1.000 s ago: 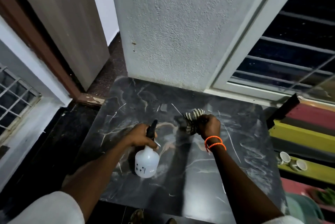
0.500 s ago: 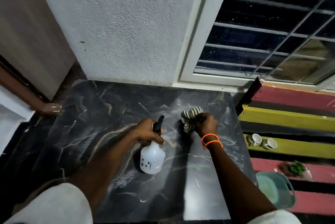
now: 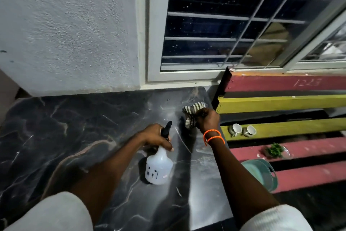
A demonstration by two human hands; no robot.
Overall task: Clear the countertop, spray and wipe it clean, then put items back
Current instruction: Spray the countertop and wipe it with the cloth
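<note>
Spray-and-wipe step is in hand, w/ the counter [image 3: 78,118] already bare of loose items. Left hand [image 3: 155,138] grips the neck of the spray bottle [image 3: 158,169], fingers curled round the black trigger head, nozzle aimed toward the far edge; bottle base looks set on or just above the marble, can't tell which. Right hand [image 3: 207,120], just beyond and right of the bottle, has its fingers bunched tight round the striped cloth [image 3: 192,113], which is pressed to the counter at its far right corner, next to the slatted bench [image 3: 280,103]. Two cups [image 3: 241,130], a small green plant [image 3: 274,150] and a teal basin [image 3: 262,172] sit on the bench, right of the bottle, prob the cleared stuff. Next move, as I judge: drag the cloth back toward the bottle over the wet patch, or give another squirt left of the bottle where the marble looks unwiped. Vs. the earlier frames: the view has swung right, so window and bench fill more of it; the cloth hand has shifted from beside the bottle out toward the bench corner; the bottle hand has barely moved.
</note>
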